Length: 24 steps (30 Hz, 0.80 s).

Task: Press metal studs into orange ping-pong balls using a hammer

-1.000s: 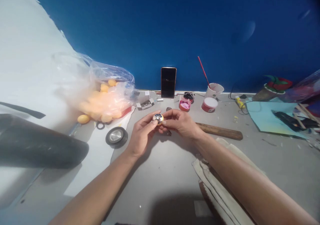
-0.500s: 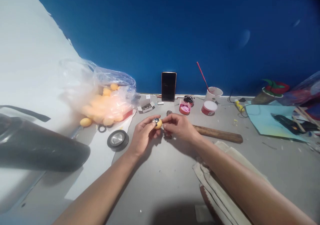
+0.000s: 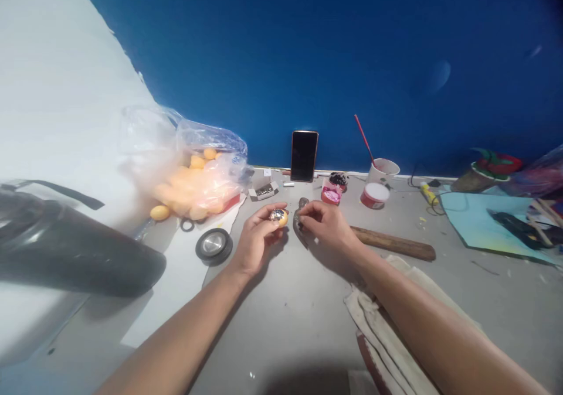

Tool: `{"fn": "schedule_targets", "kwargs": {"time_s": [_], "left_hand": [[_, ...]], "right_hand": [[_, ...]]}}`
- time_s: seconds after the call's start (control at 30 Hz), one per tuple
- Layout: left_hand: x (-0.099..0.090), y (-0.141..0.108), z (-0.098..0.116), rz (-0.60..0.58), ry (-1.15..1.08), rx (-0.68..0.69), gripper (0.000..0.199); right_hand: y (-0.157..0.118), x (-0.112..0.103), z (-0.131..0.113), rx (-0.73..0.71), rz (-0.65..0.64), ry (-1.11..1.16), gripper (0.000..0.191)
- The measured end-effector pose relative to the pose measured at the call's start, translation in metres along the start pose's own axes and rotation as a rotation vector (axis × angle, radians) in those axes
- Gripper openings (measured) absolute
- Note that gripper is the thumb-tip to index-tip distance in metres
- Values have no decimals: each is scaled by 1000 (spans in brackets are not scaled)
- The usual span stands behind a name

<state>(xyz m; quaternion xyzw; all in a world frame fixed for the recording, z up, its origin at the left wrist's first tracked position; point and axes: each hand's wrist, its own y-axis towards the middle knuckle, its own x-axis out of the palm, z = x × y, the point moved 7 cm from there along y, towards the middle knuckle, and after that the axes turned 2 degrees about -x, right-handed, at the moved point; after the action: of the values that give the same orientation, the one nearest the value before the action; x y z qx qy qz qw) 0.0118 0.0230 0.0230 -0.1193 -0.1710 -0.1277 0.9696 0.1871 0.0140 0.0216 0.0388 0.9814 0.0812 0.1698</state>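
The left hand (image 3: pixel 256 239) is curled round the ball (image 3: pixel 282 221), over the table (image 3: pixel 268 330); the right hand (image 3: pixel 329 229) looks pinched near the hammer (image 3: pixel 396 243), holding what, I cannot tell. The ball is probably light, stiff, slick where silvery, best gripped by its yellow sides. Beyond stands a phone (image 3: pixel 304 156).

The left hand (image 3: pixel 255 242) and right hand (image 3: pixel 329 226) are bare, as are both slim forearms (image 3: pixel 185 330)
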Motion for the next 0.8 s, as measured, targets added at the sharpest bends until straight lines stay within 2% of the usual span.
{"fn": "schedule_targets", "kwargs": {"time_s": [0.13, 0.27, 0.5, 0.63, 0.8], "left_hand": [[0, 0, -2, -6, 52, 28, 49], [2, -2, 0, -11, 138, 86, 49], [3, -5, 8, 35, 267, 149, 55], [2, -7, 13, 106, 316, 281, 57], [0, -6, 6, 110, 394, 356, 43]], "right_hand": [[-1, -4, -4, -143, 25, -244, 12], [-2, -2, -6, -168, 5, -360, 12], [-1, 1, -8, -183, -18, -421, 15], [-2, 3, -9, -197, -48, -437, 15], [-4, 2, -11, -186, -47, -418, 13]]}}
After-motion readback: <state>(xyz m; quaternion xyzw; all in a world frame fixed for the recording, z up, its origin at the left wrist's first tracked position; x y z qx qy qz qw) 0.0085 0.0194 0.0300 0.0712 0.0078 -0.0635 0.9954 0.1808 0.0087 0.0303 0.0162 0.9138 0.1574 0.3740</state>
